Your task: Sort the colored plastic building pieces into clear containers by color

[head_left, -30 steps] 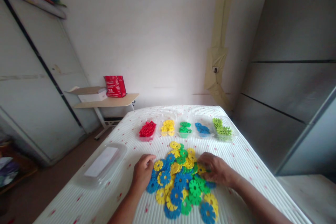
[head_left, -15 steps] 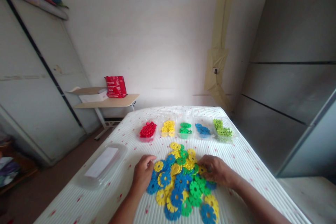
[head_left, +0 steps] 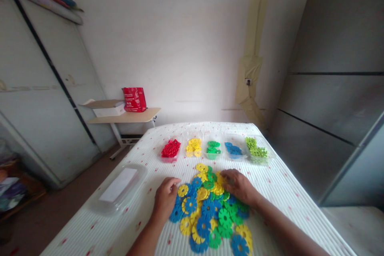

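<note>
A loose heap of notched plastic discs lies before me, with blue discs (head_left: pixel 207 208), green discs (head_left: pixel 225 218) and yellow discs (head_left: pixel 186 226) overlapping. My right hand (head_left: pixel 241 187) reaches over the heap's far right side. Its bent fingers close on a yellow disc (head_left: pixel 220 178), whose edge partly shows under the fingertips. My left hand (head_left: pixel 165 197) rests on the cloth at the heap's left edge, beside a small yellow disc (head_left: pixel 183 190). Its fingers are curled in with the thumb against them, and their inner side is hidden.
Beyond the heap, clear tubs stand in a row: red pieces (head_left: pixel 171 149), yellow discs (head_left: pixel 193 147), green discs (head_left: pixel 213 147), blue discs (head_left: pixel 233 149) and light-green pieces (head_left: pixel 256 148). A clear lid (head_left: pixel 112 204) with white paper lies left. A side table (head_left: pixel 135 115) holds a red bag (head_left: pixel 135 99).
My right hand has moved up and left across the heap, from its right edge to a yellow disc farther back. My left hand stays in place. The whole view has shifted slightly.
</note>
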Motion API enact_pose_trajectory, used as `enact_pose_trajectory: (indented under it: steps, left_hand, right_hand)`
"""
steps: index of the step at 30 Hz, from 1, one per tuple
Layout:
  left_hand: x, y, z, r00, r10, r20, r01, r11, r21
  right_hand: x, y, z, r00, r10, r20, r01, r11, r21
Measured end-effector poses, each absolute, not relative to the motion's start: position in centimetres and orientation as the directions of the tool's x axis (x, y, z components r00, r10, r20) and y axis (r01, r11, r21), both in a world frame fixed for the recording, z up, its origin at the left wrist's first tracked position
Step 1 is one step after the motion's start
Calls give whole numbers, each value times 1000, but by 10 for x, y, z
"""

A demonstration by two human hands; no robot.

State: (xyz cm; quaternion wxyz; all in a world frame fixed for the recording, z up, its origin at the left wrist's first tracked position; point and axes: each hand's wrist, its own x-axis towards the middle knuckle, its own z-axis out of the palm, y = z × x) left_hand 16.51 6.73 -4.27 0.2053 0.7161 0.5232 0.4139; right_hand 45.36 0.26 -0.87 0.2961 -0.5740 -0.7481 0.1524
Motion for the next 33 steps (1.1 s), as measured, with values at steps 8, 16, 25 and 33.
enact_pose_trajectory:
  steps: [8,16,25,33]
  left_hand:
    - [165,67,-43,116,918,380,590,-372,717]
    - [166,66,-41,114,921,373,584,-366,724]
    - [167,63,-39,96,926,366,541,-357,762]
    - [167,64,-42,81,927,367,514,-354,781]
  right_hand:
    - [454,8,-7,-261,940,220,801,338,-494]
    - [455,17,-7,-309,927,213,770,375,-517]
    - [451,20,-1,-319,914,250,779,403,-481]
    - [430,55,36,-298,871,390,826,441,-352]
